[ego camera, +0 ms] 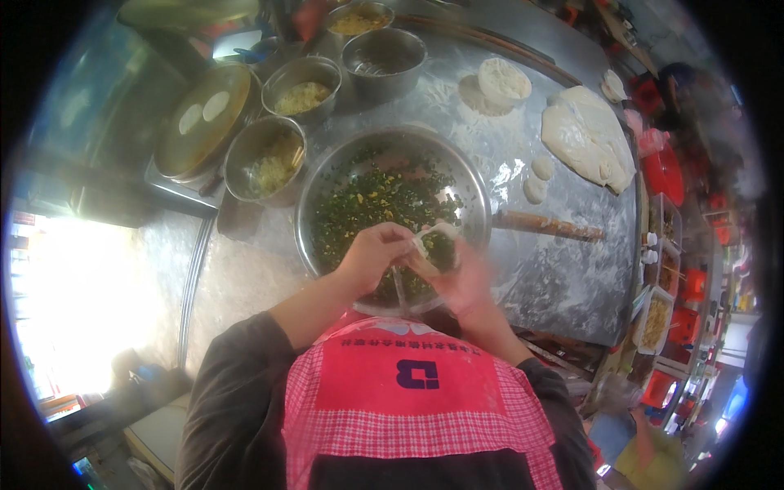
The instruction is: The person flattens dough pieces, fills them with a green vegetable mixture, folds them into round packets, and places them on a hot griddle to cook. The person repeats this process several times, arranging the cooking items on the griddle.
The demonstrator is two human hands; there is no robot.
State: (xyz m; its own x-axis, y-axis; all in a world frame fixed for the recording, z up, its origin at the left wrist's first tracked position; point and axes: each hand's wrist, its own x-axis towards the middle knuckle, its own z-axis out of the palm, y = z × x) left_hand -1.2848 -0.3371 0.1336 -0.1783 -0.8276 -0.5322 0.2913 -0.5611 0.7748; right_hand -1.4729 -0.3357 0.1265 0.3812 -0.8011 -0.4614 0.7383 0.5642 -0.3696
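Over a large steel bowl (482, 196) of chopped green filling (367, 202) with yellow bits, both hands hold a thin dough wrapper (447, 229). My left hand (376, 254) pinches its near-left edge between thumb and fingers. Around the right side of the wrapper curls my right hand (468, 275), blurred. Green shows inside the ring of dough; whether it is filling in the wrapper or the bowl behind is unclear. A metal utensil handle (399, 291) leans at the bowl's near rim, below my hands.
A rolling pin (551, 225) and two small dough pieces (535, 188) lie right of the bowl. Beyond are a big dough slab (588, 138) and a floury bowl (503, 81). At left, a round griddle (205, 138) carries two pale discs, beside steel pots (266, 190).
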